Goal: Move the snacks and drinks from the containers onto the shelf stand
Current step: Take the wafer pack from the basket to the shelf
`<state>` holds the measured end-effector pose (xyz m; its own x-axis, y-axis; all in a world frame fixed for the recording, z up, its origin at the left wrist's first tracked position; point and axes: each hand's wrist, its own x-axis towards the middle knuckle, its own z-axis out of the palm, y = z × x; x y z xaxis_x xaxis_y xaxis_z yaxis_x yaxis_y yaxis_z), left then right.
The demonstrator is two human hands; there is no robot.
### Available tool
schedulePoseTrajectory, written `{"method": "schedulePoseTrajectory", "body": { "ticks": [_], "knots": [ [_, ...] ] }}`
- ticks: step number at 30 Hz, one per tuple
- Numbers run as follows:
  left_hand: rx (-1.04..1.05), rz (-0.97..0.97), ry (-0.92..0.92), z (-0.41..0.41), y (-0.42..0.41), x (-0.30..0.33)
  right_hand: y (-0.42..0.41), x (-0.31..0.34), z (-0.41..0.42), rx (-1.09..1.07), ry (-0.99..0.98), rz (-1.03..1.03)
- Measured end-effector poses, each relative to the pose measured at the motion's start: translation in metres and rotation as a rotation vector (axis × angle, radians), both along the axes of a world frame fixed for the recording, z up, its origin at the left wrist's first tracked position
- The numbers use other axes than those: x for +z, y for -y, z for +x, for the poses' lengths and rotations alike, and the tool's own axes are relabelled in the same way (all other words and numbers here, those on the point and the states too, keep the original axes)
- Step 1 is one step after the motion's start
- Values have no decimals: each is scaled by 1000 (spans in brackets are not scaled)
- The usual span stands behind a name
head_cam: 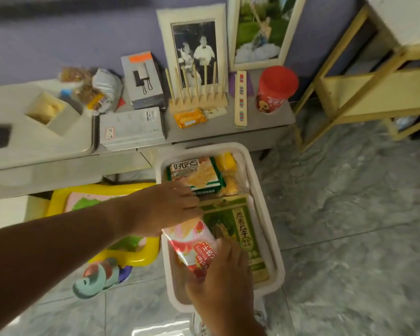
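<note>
A white plastic container (274, 241) sits on the floor, filled with snack packets. My right hand (222, 275) grips the near end of a pink strawberry wafer packet (192, 243) inside it. My left hand (166, 204) reaches in from the left, fingers straight, touching the far end of that packet and the edge of a green cracker packet (195, 175). A large green sunflower-seed bag (238, 231) lies along the container's right side. Yellow snack packets (227, 163) lie at the far end. The wooden shelf stand (364, 93) is at the upper right.
A grey low table (264, 124) behind the container holds grey boxes (134, 128), photo frames, a wooden rack (197, 103), an orange biscuit packet (189, 118) and a red cup (274, 89). A yellow toy tray (141, 258) and a slipper (95, 280) lie left of the container.
</note>
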<state>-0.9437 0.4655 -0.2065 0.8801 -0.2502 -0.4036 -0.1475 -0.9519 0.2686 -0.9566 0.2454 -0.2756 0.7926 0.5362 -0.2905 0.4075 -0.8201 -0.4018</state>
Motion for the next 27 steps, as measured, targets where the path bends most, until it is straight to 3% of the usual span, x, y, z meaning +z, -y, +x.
{"method": "schedulePoseTrajectory", "body": {
  "ticks": [4,9,13,16,24,27],
  "knots": [
    [3,84,201,1,-9,70,21,66,66,78,-2,115],
    [231,-31,442,21,11,179,38,186,156,40,-194,368],
    [414,-162,551,51,34,262,52,284,209,-43,-243,626],
    [492,-215,545,80,60,313,66,343,240,-14,-198,697],
    [551,-238,563,185,153,388,148,407,338,-26,-12,839],
    [533,-196,603,234,197,395,197,416,381,-37,-56,851]
  ]
}}
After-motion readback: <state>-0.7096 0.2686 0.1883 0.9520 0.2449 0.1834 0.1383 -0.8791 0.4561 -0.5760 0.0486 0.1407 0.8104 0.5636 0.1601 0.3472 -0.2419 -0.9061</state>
